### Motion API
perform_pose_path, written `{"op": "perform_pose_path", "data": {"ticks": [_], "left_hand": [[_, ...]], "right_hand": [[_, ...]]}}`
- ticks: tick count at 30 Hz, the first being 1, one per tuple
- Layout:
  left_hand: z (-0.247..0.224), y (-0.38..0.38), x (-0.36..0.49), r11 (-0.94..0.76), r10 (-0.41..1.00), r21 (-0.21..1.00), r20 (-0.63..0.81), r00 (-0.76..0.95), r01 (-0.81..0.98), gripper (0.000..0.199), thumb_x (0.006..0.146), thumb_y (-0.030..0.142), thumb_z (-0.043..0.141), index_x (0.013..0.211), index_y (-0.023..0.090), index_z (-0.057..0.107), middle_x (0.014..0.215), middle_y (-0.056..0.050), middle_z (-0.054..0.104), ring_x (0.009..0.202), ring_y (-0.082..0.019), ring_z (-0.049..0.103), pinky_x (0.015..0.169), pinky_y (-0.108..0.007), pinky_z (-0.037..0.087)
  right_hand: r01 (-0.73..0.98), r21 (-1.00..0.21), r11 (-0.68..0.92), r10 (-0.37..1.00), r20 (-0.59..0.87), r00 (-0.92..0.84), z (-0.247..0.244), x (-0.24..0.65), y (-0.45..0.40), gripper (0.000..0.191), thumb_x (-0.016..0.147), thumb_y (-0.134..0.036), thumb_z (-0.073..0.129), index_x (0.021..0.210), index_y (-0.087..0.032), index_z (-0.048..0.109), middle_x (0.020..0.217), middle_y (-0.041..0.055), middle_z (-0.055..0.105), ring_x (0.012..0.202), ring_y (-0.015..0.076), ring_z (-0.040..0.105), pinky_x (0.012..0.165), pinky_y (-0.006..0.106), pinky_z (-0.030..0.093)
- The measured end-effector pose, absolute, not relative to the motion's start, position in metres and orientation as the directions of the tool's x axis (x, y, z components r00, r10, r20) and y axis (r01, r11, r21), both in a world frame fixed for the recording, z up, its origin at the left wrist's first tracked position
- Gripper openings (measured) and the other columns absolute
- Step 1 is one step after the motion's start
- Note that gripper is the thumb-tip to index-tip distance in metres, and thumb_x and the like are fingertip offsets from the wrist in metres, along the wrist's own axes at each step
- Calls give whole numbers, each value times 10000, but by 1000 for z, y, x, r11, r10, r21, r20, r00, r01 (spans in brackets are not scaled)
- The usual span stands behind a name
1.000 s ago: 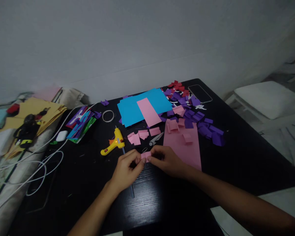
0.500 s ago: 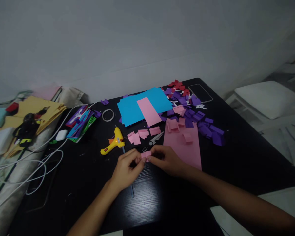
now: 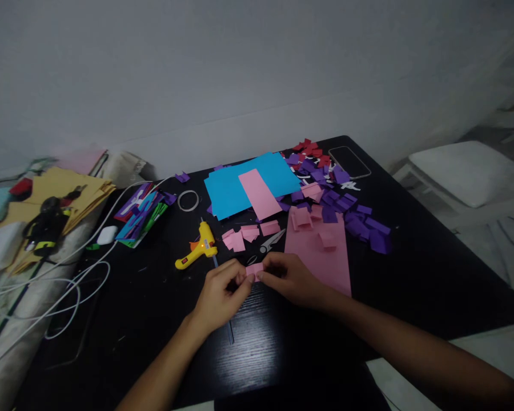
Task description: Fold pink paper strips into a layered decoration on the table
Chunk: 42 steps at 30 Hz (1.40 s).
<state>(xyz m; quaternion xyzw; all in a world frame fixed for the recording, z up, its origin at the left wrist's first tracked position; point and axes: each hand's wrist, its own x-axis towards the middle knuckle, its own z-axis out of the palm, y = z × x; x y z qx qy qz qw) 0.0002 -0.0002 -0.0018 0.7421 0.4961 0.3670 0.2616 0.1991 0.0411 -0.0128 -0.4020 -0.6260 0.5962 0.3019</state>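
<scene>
- I'm pinching pink paper pc [image 3: 254, 269] w/ L hand [image 3: 221, 294] & R hand [image 3: 294, 281], in from table [image 3: 300, 354] front edge.
- Glue gun [image 3: 202, 246] is lying L of hands, scissors [image 3: 270, 242] just beyond.

So the paper stack [image 3: 229, 193] is bright blue, plain, and the loose strip [image 3: 259, 194] and big sheet [image 3: 319, 257] are both pink. I'm also seeing a yellow glue gun [image 3: 200, 245], a streaky-grained black table [image 3: 411, 279], and purple and red scraps [image 3: 380, 241].
</scene>
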Motion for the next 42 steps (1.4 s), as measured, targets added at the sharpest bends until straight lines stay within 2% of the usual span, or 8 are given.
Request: {"op": "perform_pose_path", "data": {"ticks": [42], "left_hand": [[-4,0,-1,-359,932,751,263,247,554,248,963,178,605,725,188,535,675,23,518,611,-109,497,587,-225,410]], "right_hand": [[146,-989,-41,858,-109,-501,-13,199,41,175,823,-284,682,718,-175,594,660,-30,538,628,121,473,590,252,359]]}}
